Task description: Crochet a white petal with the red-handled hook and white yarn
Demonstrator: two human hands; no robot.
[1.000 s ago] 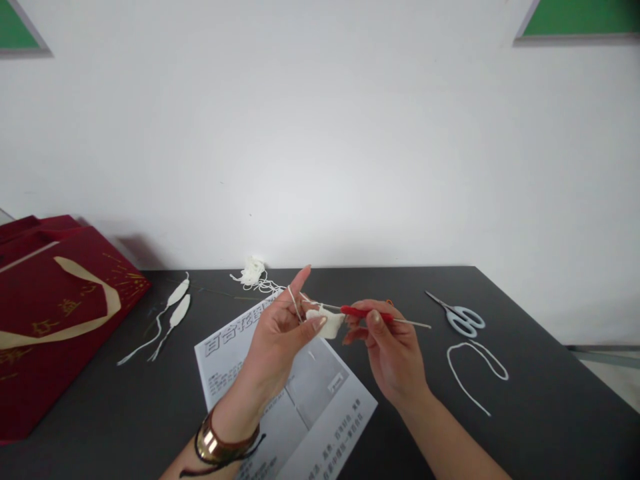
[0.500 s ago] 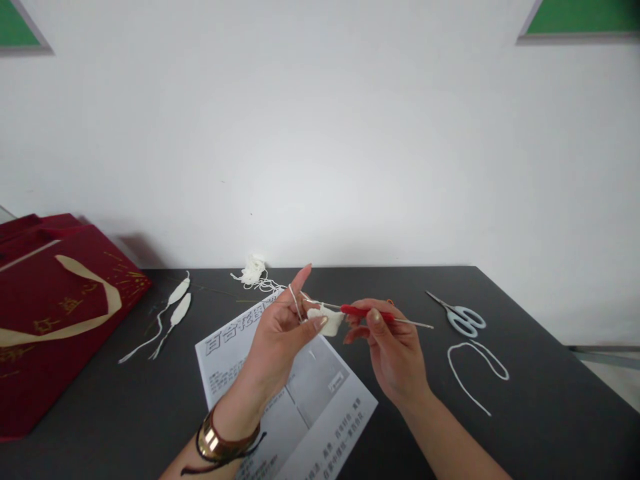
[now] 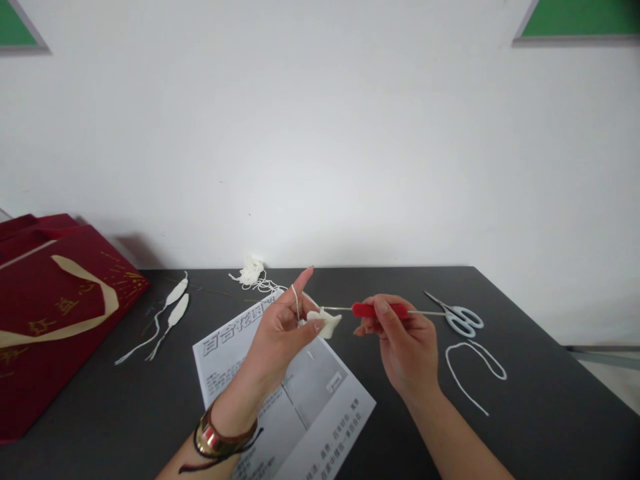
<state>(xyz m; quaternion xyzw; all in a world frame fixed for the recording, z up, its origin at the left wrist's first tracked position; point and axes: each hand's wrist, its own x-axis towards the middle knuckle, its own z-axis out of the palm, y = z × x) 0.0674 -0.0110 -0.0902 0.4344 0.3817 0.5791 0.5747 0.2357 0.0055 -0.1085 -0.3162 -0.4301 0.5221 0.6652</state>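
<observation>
My left hand pinches a small white crocheted piece between thumb and fingers, with white yarn looped over the raised index finger. My right hand grips the red handle of a crochet hook, held level with its metal tip pointing left at the white piece. Both hands hover above a printed instruction sheet lying on the dark table.
A red gift bag lies at the left. Two white crocheted petals with tails rest near it. A yarn tangle sits by the wall. Scissors and a loose yarn loop lie at the right.
My right hand has drawn the hook to the right, away from the white piece, so more of the metal shaft shows. The left hand has barely moved.
</observation>
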